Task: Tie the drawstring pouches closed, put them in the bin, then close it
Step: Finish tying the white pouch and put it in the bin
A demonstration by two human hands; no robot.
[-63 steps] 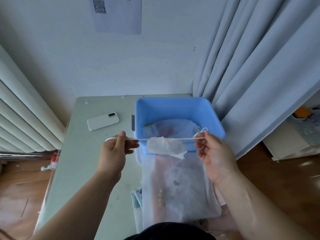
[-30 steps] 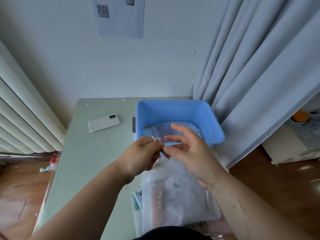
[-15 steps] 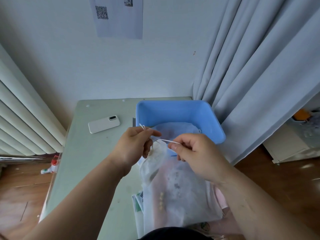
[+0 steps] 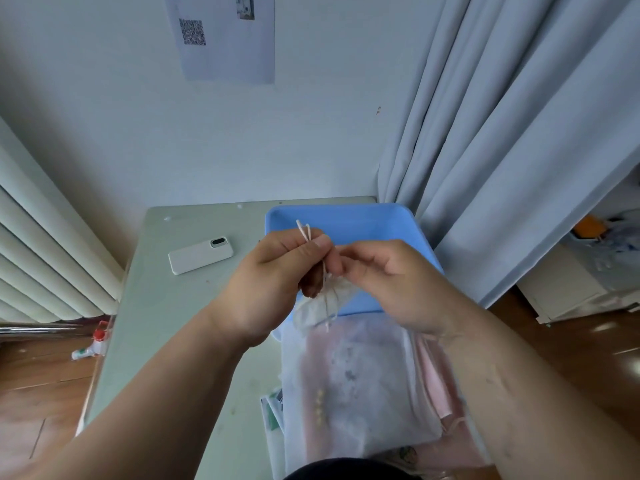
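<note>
We pinch the drawstring [image 4: 303, 231] between the thumb and forefinger of our left hand [image 4: 266, 289], and two white cord ends stand up above the thumb. Our right hand [image 4: 391, 282] meets the left with its fingers curled. Its thumb and forefinger nip the same cord just below the left thumb, at the gathered neck of the small pouch [image 4: 320, 308]. Both hands therefore grasp the cord and neither is released. The small pouch is off-white and puckered at the top. It hangs from the cord under our hands, in the air, in front of the near wall of the blue bin [image 4: 363, 223], and a loose tail of cord trails down its face. The bin stands open on the pale green table [image 4: 166, 323], at the far right corner against the grey curtain [image 4: 519, 133]. Our hands cover most of its interior. On the table just in front of the bin lies a large translucent bag [image 4: 356, 382] with pink fabric [image 4: 438, 379] showing at its right edge. A white phone [image 4: 201, 255] lies face down to the left of the bin, well apart from it. A printed sheet [image 4: 225, 39] bearing a QR code is fixed to the wall above. A radiator [image 4: 45, 258] runs along the left side, and a small bottle [image 4: 90, 346] lies on the wooden floor beneath it.
</note>
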